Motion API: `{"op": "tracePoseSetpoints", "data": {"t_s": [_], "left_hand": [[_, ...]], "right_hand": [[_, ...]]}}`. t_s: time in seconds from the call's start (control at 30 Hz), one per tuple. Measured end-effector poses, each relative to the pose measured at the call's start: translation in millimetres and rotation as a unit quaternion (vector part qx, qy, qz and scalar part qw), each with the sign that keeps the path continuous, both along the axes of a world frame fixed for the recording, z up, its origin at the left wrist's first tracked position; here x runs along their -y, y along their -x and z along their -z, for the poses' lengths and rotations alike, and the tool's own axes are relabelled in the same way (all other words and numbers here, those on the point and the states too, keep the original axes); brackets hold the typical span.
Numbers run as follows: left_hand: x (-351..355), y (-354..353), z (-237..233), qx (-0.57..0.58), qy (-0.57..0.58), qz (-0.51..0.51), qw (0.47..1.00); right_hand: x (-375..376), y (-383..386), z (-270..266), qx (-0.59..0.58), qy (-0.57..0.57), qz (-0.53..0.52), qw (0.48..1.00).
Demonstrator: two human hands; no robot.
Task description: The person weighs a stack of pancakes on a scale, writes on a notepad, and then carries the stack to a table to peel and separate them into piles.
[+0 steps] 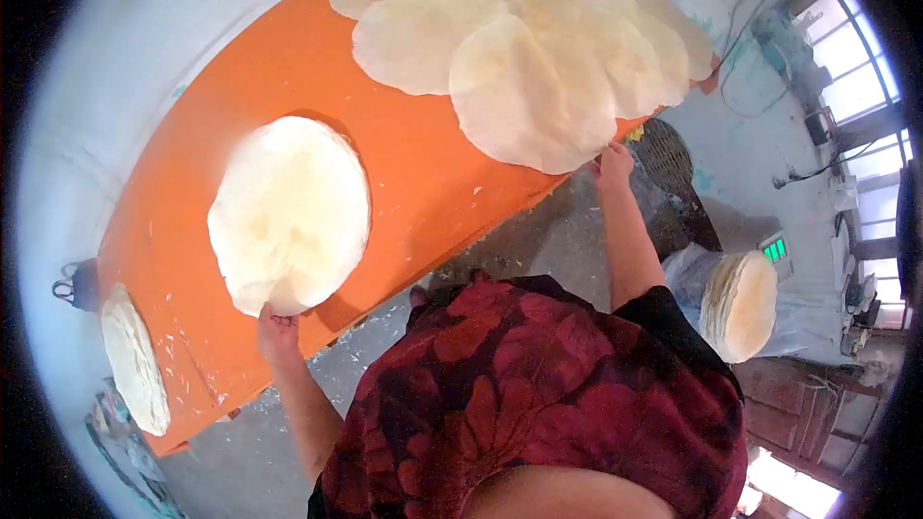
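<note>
Pinching a stacked round sheet (290, 202) on the orange table (409, 163) with our left hand (279, 324), we grip a second sheet (529, 96) with our right hand (613, 163) — it laps over other pale rounds (413, 34) toward the table's right end

Daylight comes from the right, where the windows (870, 67) are blown out to white; an opening (793, 485) at the near right glares just as hard. The orange surface (409, 159) is brightly lit, and the pale stack (293, 197) on its left part washes out toward white, hazy along its far left edge, with a soft shadow down its right side. The floor (519, 240) beside the surface is dimmer. The wide lens bows the surface's outline and curves the left wall (106, 115), ending in black, grainy corners.
</note>
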State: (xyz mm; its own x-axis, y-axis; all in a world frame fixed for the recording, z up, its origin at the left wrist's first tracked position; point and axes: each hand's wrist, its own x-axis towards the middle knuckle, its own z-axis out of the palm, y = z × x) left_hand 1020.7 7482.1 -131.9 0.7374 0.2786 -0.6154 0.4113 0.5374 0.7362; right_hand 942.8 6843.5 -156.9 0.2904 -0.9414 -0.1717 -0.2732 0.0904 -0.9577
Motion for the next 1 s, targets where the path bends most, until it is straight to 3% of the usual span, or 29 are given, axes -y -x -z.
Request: {"op": "tracePoseSetpoints", "data": {"t_s": [0.13,0.17,0.23,0.33,0.37,0.43,0.47,0.53,0.7,0.8,0.93,1.0], "left_hand": [[9.0,5.3,-22.9,0.012,-0.026,0.026,0.999],[7.8,6.8,-24.8,0.026,-0.030,0.031,0.999],[2.2,3.1,-25.8,0.034,0.003,0.061,0.998],[-2.2,-6.8,-19.4,0.024,0.065,0.079,0.994],[1.2,-7.1,-26.2,0.023,0.070,0.085,0.994],[1.6,-8.9,-34.8,0.025,0.072,0.098,0.992],[0.1,-10.0,-36.0,0.027,0.071,0.111,0.991],[-2.7,-9.7,-38.9,0.043,0.075,0.111,0.990],[-12.3,-13.7,-49.8,0.071,0.038,0.200,0.977],[-21.0,-13.2,-54.7,0.106,-0.102,0.181,0.972],[-41.9,-9.9,-40.2,0.095,-0.168,0.171,0.966],[-48.7,-11.9,-30.6,0.084,-0.166,0.167,0.968]], "right_hand": [[-39.7,-20.8,-7.0,-0.167,0.364,-0.001,0.917],[-60.2,-31.2,-18.1,-0.173,0.371,-0.132,0.903],[-151.9,-61.7,-56.8,-0.110,0.262,-0.316,0.905],[-305.9,-81.6,-94.9,-0.018,0.311,-0.586,0.748],[-351.3,-91.1,-81.0,-0.035,0.299,-0.649,0.699],[-427.1,-89.4,-110.6,-0.018,0.380,-0.733,0.565],[-453.3,-88.0,-112.7,-0.029,0.408,-0.731,0.546],[-483.1,-91.0,-95.9,-0.022,0.442,-0.713,0.544],[-498.0,-106.3,-94.4,-0.132,0.399,-0.709,0.566],[-495.3,-125.8,-91.4,-0.129,0.401,-0.689,0.590],[-482.7,-167.8,-133.1,-0.123,0.413,-0.675,0.599],[-472.3,-207.6,-161.7,-0.118,0.442,-0.677,0.576]]}}
